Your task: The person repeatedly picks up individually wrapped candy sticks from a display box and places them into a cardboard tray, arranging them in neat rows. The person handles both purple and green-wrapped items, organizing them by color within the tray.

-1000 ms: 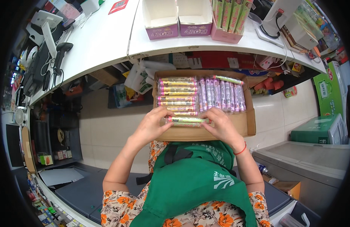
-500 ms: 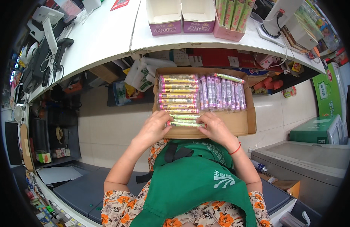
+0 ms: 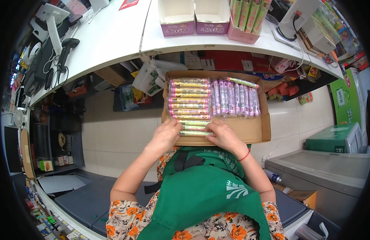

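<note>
A shallow cardboard box (image 3: pixel 249 130) lies before me. At its near left, slim green-wrapped candy sticks (image 3: pixel 195 133) lie side by side, pointing left to right. My left hand (image 3: pixel 167 131) has its fingers closed at their left ends, and my right hand (image 3: pixel 222 135) pinches the right ends; the fingertips are partly hidden. Just beyond them is a stack of yellow-and-pink candy sticks (image 3: pixel 190 96) in clear film. Upright purple candy sticks (image 3: pixel 236 98) fill the far right, with one loose green stick (image 3: pixel 242 82) lying across their top.
On the white counter (image 3: pixel 109 32) ahead stand two open purple-and-white boxes (image 3: pixel 177 30) and a pink box (image 3: pixel 243 36) of green packs. A handheld scanner (image 3: pixel 67 50) is at the left. Plastic bags (image 3: pixel 151 78) hang under the counter. A grey cabinet (image 3: pixel 321 172) stands at right.
My right hand has shifted slightly left along the green candy sticks, and the nearest stick now lies more in line with the others. My left hand has barely moved.
</note>
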Demonstrator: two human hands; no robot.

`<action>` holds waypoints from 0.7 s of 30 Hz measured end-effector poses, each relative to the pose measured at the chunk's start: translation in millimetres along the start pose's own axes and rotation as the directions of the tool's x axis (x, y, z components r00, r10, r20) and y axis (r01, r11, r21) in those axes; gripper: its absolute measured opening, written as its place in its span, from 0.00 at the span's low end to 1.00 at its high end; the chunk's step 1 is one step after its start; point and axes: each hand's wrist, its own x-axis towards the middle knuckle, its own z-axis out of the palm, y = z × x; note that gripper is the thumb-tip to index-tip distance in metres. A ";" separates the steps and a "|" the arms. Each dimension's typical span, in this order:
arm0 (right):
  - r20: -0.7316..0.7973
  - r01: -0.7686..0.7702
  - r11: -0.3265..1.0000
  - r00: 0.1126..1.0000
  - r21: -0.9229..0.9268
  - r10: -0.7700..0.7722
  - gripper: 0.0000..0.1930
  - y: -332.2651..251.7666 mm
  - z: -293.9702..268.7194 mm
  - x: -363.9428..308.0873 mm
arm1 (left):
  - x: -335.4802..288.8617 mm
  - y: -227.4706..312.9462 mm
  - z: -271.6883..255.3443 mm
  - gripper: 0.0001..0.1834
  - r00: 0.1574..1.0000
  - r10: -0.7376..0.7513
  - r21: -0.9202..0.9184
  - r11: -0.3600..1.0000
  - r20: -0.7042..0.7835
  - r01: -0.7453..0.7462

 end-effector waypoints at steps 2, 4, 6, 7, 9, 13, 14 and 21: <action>0.009 -0.015 1.000 1.000 0.001 0.015 0.12 -1.4 -0.5 0.5 | 0.4 -1.5 4.1 0.14 1.000 0.003 0.014 1.000 0.005 -0.003; 0.019 -0.019 1.000 1.000 0.015 0.019 0.11 1.8 1.6 0.9 | 1.3 -2.4 6.5 0.14 1.000 -0.003 0.028 1.000 0.017 0.002; 0.023 -0.024 1.000 0.999 0.019 0.024 0.11 2.4 1.8 1.6 | 2.0 -1.7 4.5 0.13 1.000 0.012 0.016 1.000 0.021 -0.012; 0.021 -0.029 0.999 0.999 0.014 0.029 0.10 1.6 1.1 1.2 | 2.5 -1.0 3.1 0.13 1.000 0.019 0.011 1.000 0.024 -0.019; 0.005 -0.029 1.000 1.000 0.010 0.029 0.10 2.5 0.6 1.0 | 5.4 2.5 -0.5 0.12 0.999 0.029 -0.018 0.999 0.031 -0.028; -0.025 -0.064 0.995 0.998 0.077 0.066 0.08 3.7 -6.0 -0.1 | 18.4 12.9 -2.2 0.11 0.998 0.030 -0.070 0.997 0.053 -0.026; -0.025 -0.087 0.990 0.996 0.109 0.091 0.07 3.0 -9.4 -1.0 | 23.0 14.7 -0.9 0.11 0.998 0.052 -0.088 0.995 0.046 -0.048; -0.148 -0.111 0.991 0.982 0.068 0.120 0.08 19.0 -37.4 -7.2 | 69.7 36.6 7.5 0.10 0.984 0.180 -0.196 0.964 -0.014 -0.179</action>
